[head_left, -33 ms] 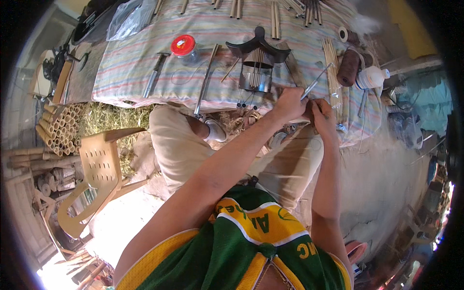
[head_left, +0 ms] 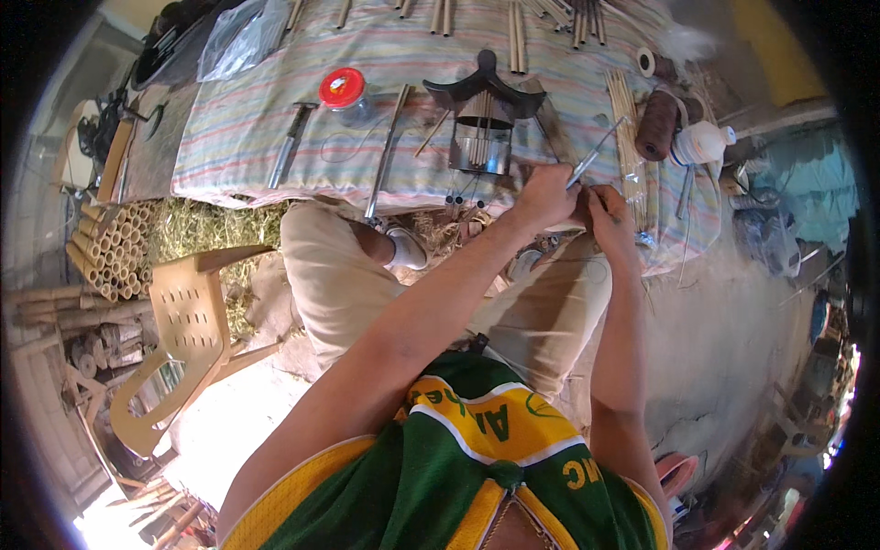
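Observation:
My left hand [head_left: 550, 194] is closed around a slim silver pointed tool [head_left: 591, 158], its thin tip slanting up and right over the cloth. Right beside it, my right hand [head_left: 609, 213] has its fingers pinched together near the table's front edge. Whatever lies between those fingers is too small or hidden to make out. Left of my hands sits a dark roof-shaped piece [head_left: 484, 90] with upturned corners, above a shiny band [head_left: 480, 156] and thin sticks. Several short dark tubes [head_left: 466, 200] hang from it by the table edge. A bundle of thin sticks [head_left: 625, 128] lies just beyond my hands.
The striped cloth [head_left: 229, 137] carries a hammer [head_left: 291, 147], a red-lidded jar [head_left: 345, 95], a long metal rod [head_left: 389, 151] and bamboo tubes [head_left: 517, 41]. Brown thread spools [head_left: 656, 126] and a white bottle [head_left: 701, 143] stand right. A plastic chair [head_left: 188, 312] is at left.
The whole view has shifted slightly, with the table things a little further left. My hands keep nearly the same pose and grip.

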The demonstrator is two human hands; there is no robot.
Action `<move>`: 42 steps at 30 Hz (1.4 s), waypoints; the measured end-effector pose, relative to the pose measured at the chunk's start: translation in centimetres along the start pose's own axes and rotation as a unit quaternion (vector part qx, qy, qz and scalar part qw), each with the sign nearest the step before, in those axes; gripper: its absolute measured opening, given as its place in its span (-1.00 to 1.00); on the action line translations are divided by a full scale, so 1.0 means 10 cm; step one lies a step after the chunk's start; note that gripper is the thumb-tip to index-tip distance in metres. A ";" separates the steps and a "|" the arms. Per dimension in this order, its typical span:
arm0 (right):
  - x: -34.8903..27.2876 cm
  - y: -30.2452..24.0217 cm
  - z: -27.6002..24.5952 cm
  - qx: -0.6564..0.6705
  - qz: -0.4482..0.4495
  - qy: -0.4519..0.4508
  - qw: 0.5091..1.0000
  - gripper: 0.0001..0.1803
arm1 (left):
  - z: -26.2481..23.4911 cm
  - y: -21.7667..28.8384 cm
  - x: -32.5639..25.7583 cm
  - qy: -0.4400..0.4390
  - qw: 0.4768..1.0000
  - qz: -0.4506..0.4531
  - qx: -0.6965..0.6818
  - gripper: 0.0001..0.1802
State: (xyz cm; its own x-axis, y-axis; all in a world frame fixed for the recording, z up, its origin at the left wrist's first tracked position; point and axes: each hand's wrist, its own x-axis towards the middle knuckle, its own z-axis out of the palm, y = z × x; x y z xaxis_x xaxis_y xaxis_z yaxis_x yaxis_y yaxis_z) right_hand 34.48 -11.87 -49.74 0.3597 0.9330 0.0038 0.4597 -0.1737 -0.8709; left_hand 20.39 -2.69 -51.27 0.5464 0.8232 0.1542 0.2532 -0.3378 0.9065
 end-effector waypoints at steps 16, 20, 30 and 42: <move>0.01 0.15 0.05 -0.062 0.036 0.039 0.997 -0.74 | -0.24 0.24 -0.32 0.015 0.999 -0.034 0.006 -0.59; 0.00 0.09 0.08 -0.039 0.007 0.086 0.996 -0.74 | -0.34 0.26 -0.58 -0.023 0.997 -0.060 0.038 -0.60; -0.05 0.02 0.07 -0.013 0.024 0.140 0.990 -0.75 | -0.24 0.31 -0.73 -0.072 0.994 -0.079 0.019 -0.64; -0.12 -0.01 0.07 -0.021 -0.015 0.143 0.989 -0.78 | -0.15 0.20 -0.57 -0.057 0.995 -0.069 0.037 -0.64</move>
State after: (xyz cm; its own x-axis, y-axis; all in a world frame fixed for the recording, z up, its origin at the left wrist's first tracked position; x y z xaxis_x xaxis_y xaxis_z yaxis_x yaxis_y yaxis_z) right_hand 33.40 -12.73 -49.97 0.5581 0.8114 0.1739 0.5048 -0.1657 -0.8472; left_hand 16.58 -7.34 -49.73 0.5883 0.8084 -0.0184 0.3881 -0.2623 0.8835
